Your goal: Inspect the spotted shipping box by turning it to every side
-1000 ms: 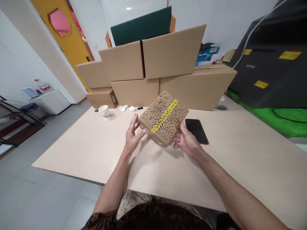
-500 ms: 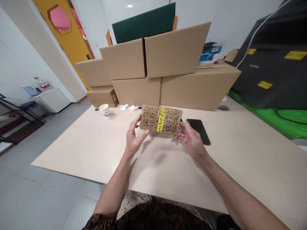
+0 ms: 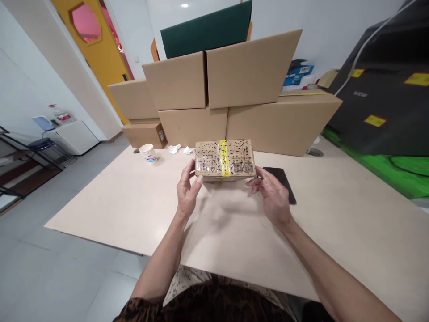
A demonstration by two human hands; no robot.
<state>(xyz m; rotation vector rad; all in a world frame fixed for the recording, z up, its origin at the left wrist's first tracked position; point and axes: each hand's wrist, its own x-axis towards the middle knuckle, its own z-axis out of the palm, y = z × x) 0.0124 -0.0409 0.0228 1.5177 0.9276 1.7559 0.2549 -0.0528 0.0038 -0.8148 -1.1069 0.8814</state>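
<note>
Between my hands, a small brown cardboard box (image 3: 211, 158) with dark speckled print and a yellow tape band is held up above the pale table (image 3: 117, 201). My left hand (image 3: 187, 192) grips its left end, the thumb at the lower front corner. At the right end, my right hand (image 3: 274, 197) holds the lower corner with its fingers curled below. The box's top and part of its shadowed front side face me. A dark flat tablet-like object (image 3: 283, 183) lies on the table just behind my right hand.
Large cardboard boxes (image 3: 254, 67) are stacked along the table's back, a dark green box (image 3: 208, 31) on top. A paper cup (image 3: 148, 153) and crumpled tissues (image 3: 174, 148) stand at back left. A black covered machine (image 3: 378, 103) is at right.
The small box has been tilted, so its printed face now leans back and its lower front side shows. My right hand has shifted slightly right. The view has moved a little.
</note>
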